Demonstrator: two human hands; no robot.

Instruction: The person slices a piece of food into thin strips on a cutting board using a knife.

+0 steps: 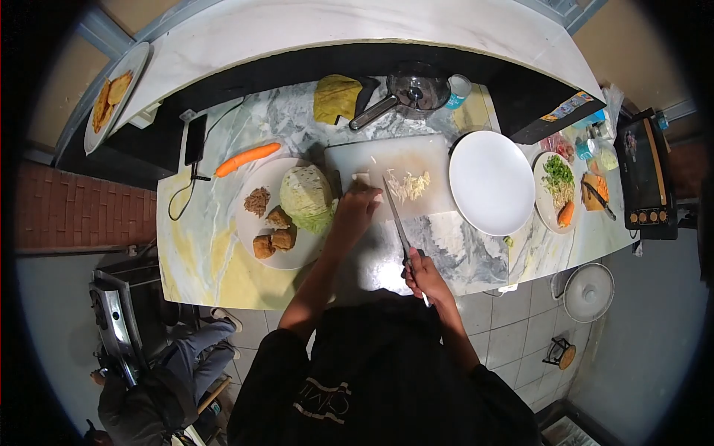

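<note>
Cabbage plate (266, 175) and white plate (491, 183) flank the cutting board (430, 154), saucepan (419, 94) beyond; the left grip (371, 194) pinches pale food (378, 198), the right grip (416, 272) holds a knife (397, 215).

One head-worn view looks forward and down (steeply) over the hands (390, 238).

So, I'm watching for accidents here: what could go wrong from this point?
The knife, held in the right hand, has its blade close to the fingers of the left hand, so a slip might nick them. The pale shreds lie loose on the cutting board beside the blade, and a careless stroke could scatter them.
</note>
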